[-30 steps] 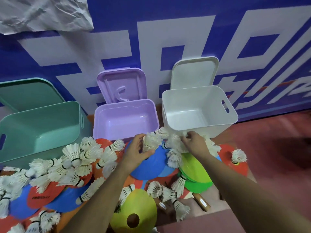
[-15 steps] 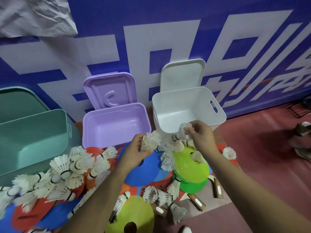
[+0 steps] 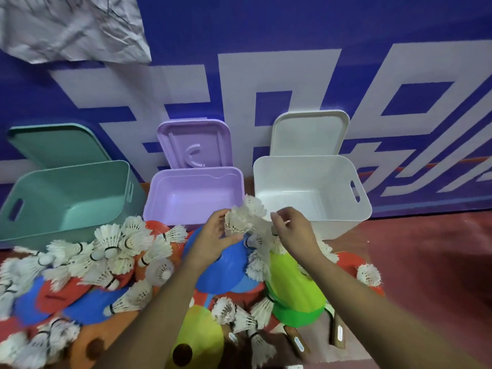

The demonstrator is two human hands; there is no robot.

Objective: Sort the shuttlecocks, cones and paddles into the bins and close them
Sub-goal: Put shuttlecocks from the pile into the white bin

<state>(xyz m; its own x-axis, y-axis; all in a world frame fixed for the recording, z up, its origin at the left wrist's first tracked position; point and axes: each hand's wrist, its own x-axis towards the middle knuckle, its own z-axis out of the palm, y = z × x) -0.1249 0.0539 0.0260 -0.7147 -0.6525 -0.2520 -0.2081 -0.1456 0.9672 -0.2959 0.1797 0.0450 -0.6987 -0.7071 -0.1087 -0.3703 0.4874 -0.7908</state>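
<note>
Bright, even light is seen; the edges are bent by the lens; the white feather shuttlecocks (image 3: 247,217) are blurred.

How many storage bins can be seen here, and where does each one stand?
3. The green bin stands at the left, the purple bin in the middle, the white bin at the right, along the blue wall. No other seems hidden.

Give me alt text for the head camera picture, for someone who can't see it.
A person's left hand grips a bunch of shuttlecocks in front of the open purple bin and white bin, the right hand close beside it. An open green bin stands left; more shuttlecocks, cones and paddles lie piled in front.
</note>
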